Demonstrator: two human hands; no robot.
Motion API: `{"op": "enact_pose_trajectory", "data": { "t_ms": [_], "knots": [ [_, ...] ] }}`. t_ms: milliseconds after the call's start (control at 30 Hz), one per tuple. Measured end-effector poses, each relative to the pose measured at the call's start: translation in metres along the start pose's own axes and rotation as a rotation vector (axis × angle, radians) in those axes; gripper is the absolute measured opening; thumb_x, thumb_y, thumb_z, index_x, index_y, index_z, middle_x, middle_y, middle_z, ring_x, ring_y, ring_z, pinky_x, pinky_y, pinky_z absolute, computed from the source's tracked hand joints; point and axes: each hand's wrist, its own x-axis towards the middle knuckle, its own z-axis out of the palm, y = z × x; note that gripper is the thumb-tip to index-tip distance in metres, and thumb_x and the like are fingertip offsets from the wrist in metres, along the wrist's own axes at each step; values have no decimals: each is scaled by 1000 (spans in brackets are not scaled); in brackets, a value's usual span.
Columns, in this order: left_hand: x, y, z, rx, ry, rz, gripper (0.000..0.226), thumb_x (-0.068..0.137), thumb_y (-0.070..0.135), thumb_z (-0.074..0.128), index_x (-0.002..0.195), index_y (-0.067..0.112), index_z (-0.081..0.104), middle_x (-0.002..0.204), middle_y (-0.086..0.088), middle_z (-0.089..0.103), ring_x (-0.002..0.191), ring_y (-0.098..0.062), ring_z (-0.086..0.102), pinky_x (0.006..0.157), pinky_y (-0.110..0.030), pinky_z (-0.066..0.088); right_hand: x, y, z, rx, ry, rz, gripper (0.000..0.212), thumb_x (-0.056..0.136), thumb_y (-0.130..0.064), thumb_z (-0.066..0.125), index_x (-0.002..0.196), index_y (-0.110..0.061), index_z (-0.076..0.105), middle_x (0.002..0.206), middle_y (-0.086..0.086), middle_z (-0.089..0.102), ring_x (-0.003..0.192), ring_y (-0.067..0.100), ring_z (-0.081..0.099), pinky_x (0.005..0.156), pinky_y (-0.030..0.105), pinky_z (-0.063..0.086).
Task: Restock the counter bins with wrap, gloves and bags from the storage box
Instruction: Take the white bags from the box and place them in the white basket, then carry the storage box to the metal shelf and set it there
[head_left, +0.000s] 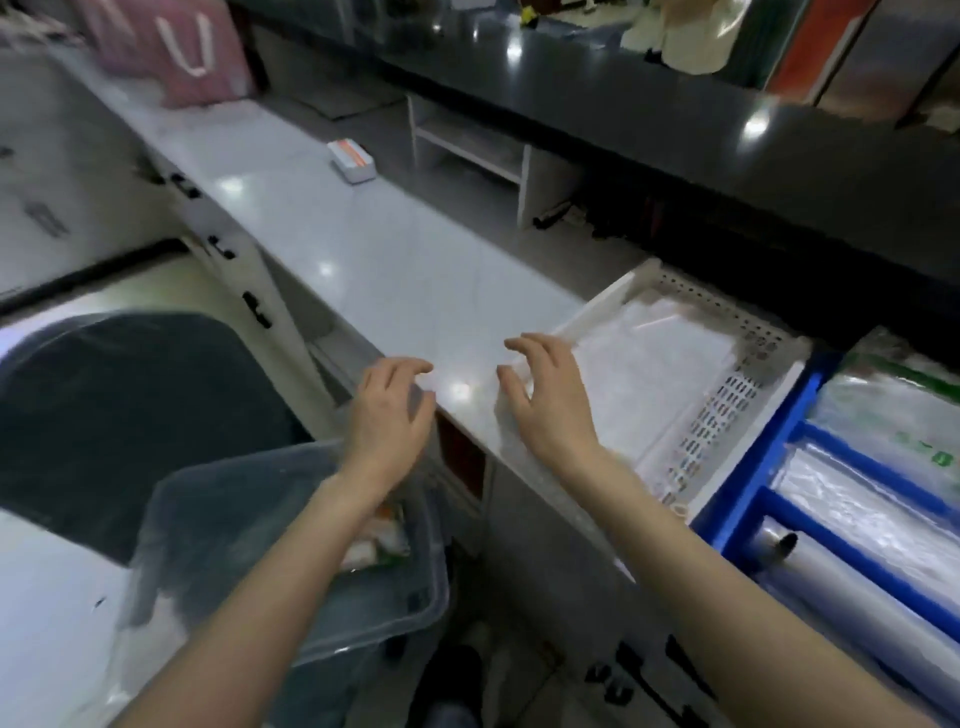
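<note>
A clear plastic storage box (218, 499) stands low at the left, below the counter edge, with a few packets (382, 540) showing inside. On the counter a white perforated basket (727, 395) holds flat clear plastic bags (649, 364). Right of it a blue divided bin (748, 499) holds rolls of clear wrap (852, 519) and green-printed bags (898, 410). My left hand (389, 410) hovers above the counter edge over the box, fingers apart, holding nothing. My right hand (550, 400) hovers at the basket's near left corner, fingers spread and empty.
The pale counter (363, 249) runs back to the left, with a small white and orange box (352, 160) on it and a pink bag (166, 47) at the far end. A dark raised ledge (623, 104) runs behind. A dark chair back (130, 405) is at left.
</note>
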Motion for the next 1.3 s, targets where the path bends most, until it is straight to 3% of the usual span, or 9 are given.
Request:
{"op": "enact_pose_trajectory", "data": {
  "t_ms": [200,367,533,733,900,967,1067,1167,1300],
  "knots": [
    [-100,-95,-68,129,67,-357,28,87,11,61,115,8,61,115,-11,60,110,-30,53,97,-40,40,-38,-43,83,-5,-301,-164,33,94,-27,53,124,-13,57,127,4,54,118,20,49,101,31,39],
    [-167,-175,-92,133,19,-681,35,84,9,64,118,7,59,119,-14,59,111,-32,53,92,-41,43,-60,-21,149,-152,-559,51,48,94,-36,51,137,-17,45,138,4,47,124,22,47,99,37,44],
    [-201,-257,-99,226,-227,-868,54,82,16,67,132,11,49,133,-20,47,119,-39,45,97,-46,43,-75,13,207,-277,-736,336,63,92,-32,56,146,-16,28,141,16,42,124,33,46,100,43,44],
    [-197,-354,-105,207,-373,-917,74,84,27,65,147,23,26,139,-19,36,118,-42,45,97,-47,43,-88,31,262,-220,-661,680,71,91,-28,59,148,-15,20,140,24,39,121,43,45,94,46,43],
    [-196,-415,-95,205,-413,-832,71,86,27,62,145,31,22,127,-14,35,69,-29,55,68,-34,48,-90,37,296,-360,-568,782,58,91,-22,58,139,-4,31,130,30,43,111,47,50,92,49,45],
    [-194,-430,-93,186,-389,-898,64,87,24,55,140,36,22,116,-14,43,64,-32,56,66,-37,50,-92,39,301,-335,-570,842,52,93,-21,56,138,-6,35,128,30,45,108,46,51,92,48,45],
    [-198,-447,-92,193,-426,-883,64,86,18,52,138,36,19,89,-15,61,65,-33,59,63,-38,49,-99,40,299,-280,-535,784,51,94,-15,51,142,-11,33,129,28,48,108,43,51,94,49,45],
    [-207,-451,-100,185,-447,-838,67,86,15,58,137,34,20,71,-8,65,52,-21,61,54,-32,48,-121,34,284,-194,-471,738,48,98,-18,47,144,-19,33,128,22,52,112,38,49,98,45,44],
    [-218,-430,-107,202,-476,-749,58,89,35,58,135,35,22,83,-8,66,53,-18,55,57,-32,45,-177,32,248,-199,-440,777,60,96,-11,46,149,-25,22,135,22,43,114,38,48,94,40,42]
  ]
}}
